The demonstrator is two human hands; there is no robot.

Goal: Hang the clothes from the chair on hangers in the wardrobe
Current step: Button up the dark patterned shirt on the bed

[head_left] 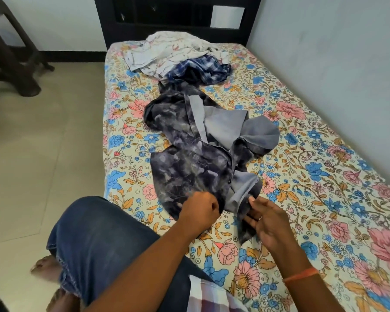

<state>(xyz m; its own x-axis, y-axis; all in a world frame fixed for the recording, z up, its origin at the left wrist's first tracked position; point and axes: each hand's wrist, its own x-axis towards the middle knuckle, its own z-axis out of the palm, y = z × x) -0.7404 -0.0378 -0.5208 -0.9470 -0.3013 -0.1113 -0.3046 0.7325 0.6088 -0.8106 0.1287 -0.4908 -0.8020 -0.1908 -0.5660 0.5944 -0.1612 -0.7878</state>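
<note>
A dark blue mottled shirt [189, 158] with a grey inside lies stretched along the middle of the bed. My left hand [199, 212] grips its near hem with curled fingers. My right hand [267, 221] sits just to the right, fingers loosely spread and touching the shirt's lower edge. Further up the bed lie a blue checked garment [203, 69] and a white patterned cloth [173, 49] in a heap. No hanger or wardrobe is in view.
The bed carries a floral sheet [313, 176] and meets a black headboard [178, 19] and the right wall. A dark chair [11, 55] stands on the tiled floor at the far left. My knee in jeans [99, 239] rests at the bed's edge.
</note>
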